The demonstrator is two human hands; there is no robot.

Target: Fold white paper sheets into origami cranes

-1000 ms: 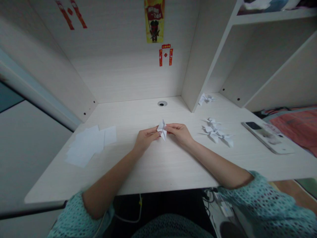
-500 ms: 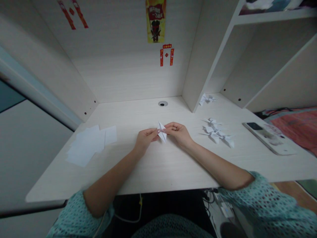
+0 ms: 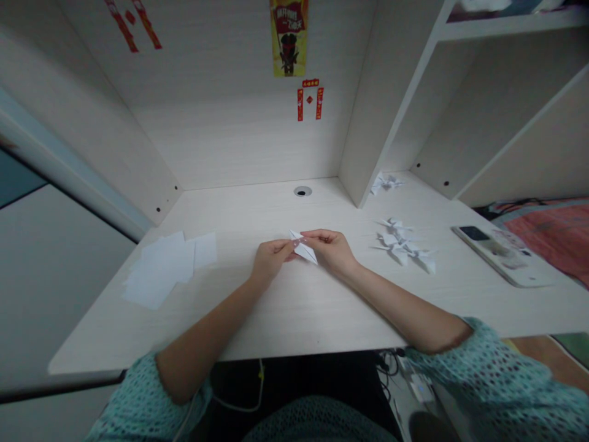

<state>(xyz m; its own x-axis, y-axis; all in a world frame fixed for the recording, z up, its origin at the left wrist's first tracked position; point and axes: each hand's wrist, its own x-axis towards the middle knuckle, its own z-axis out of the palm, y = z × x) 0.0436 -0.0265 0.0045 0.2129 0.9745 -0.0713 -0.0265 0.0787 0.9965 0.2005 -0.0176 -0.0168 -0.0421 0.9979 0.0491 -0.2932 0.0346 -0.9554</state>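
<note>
Between my two hands, above the middle of the desk, is a small white folded paper [image 3: 305,252] shaped like a slanted diamond. My left hand [image 3: 272,258] pinches its left side between thumb and fingers. From the right, my right hand [image 3: 332,248] pinches it near its upper part, fingers curled. The fingertips of both hands nearly meet and cover the paper's centre. Several folded white paper cranes [image 3: 402,244] lie on the desk to the right of my right hand. Loose white paper sheets [image 3: 161,267] lie overlapping to the left of my left hand.
A phone [image 3: 499,256] lies on the right of the pale desk [image 3: 257,325]. More folded paper pieces [image 3: 386,183] sit at the back beside the upright divider [image 3: 391,110]. A round cable hole [image 3: 302,191] is at the desk's rear. Cables [image 3: 391,368] hang below the front edge.
The folded paper has turned between my fingers, its lower tip swinging to the right and its upper tip to the left. Both hands stay in nearly the same place.
</note>
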